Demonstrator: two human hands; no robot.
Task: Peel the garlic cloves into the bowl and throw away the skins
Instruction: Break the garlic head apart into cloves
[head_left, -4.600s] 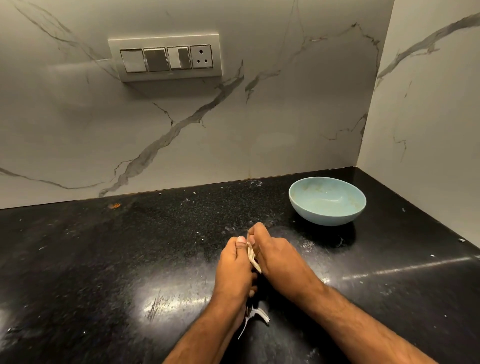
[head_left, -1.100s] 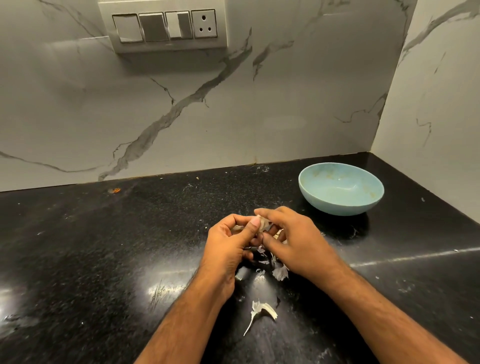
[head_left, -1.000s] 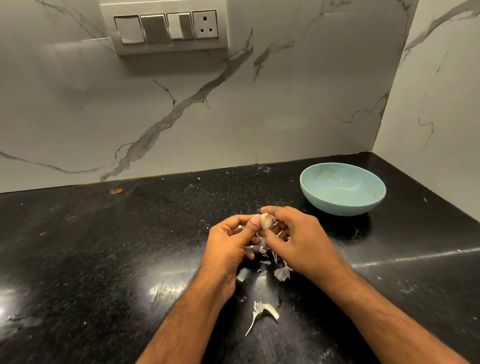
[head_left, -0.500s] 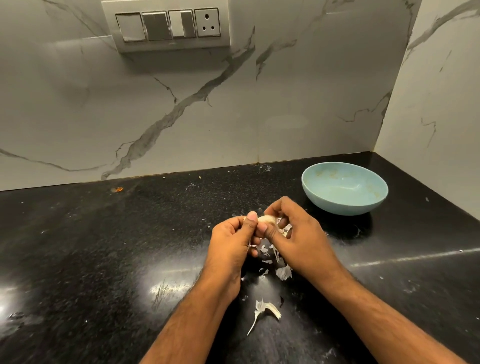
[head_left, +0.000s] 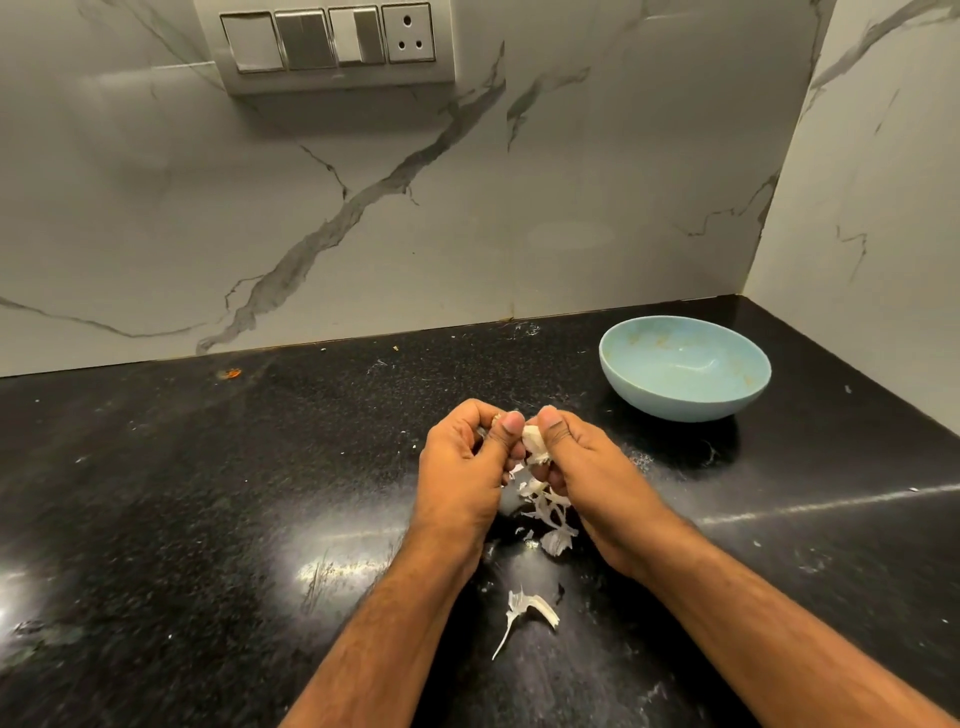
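Garlic clove (head_left: 533, 441), whitish, skin half-shed, pinched between left hand (head_left: 464, 470) and right hand (head_left: 589, 475).

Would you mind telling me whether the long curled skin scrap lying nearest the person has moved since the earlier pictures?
No. The curled skin scrap lies in the same spot, just right of the bright scratched glare patch on the black counter.

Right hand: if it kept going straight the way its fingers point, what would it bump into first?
The right hand points toward the left hand, with the garlic clove pinched between them. It would probably press the clove against the left thumb first.
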